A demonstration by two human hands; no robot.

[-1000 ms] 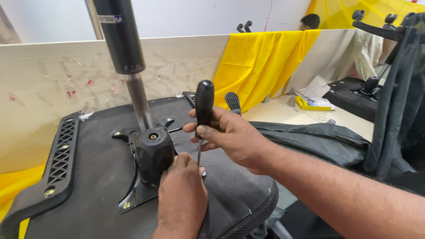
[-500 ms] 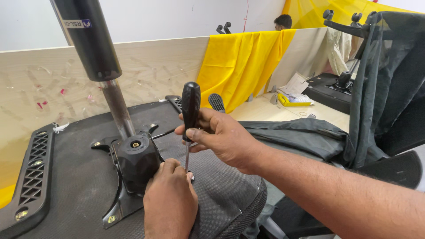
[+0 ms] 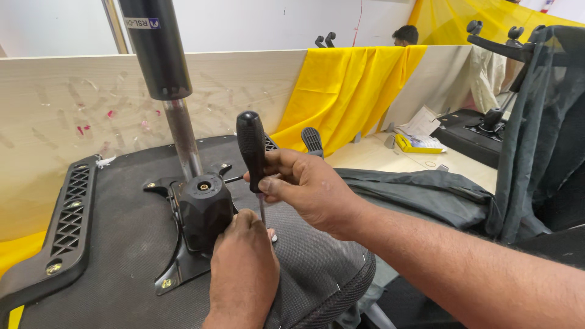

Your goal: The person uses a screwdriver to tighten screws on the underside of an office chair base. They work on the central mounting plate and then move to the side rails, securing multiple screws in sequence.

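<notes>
- The right hand (image 3: 311, 186) is gripping the black handle of a screwdriver (image 3: 251, 152), fingers wrapped around its lower part, holding the tool upright with the thin metal shaft pointing straight down.
- The left hand (image 3: 244, 268) is lying closed on the upturned chair seat (image 3: 122, 244), its fingertips bunched around the lower end of the shaft, just where the tip is meeting the seat; the tip itself is hidden behind the fingers.
- The screwdriver is standing just to the right of the black tilt mechanism housing (image 3: 204, 210), which is sitting on a black metal mounting plate (image 3: 177, 268) with brass-coloured screws at its corners.
- A gas lift cylinder (image 3: 159, 55) is rising from the housing, black above and bare steel below.
- A black perforated plastic armrest bracket (image 3: 70, 213) is lying along the seat's left edge.
- A pale wooden partition (image 3: 61, 109) is standing behind the seat, with yellow cloth (image 3: 347, 91) draped over it.
- Dark mesh fabric (image 3: 420, 189) is lying to the right, beside a chair back frame (image 3: 542, 122).
</notes>
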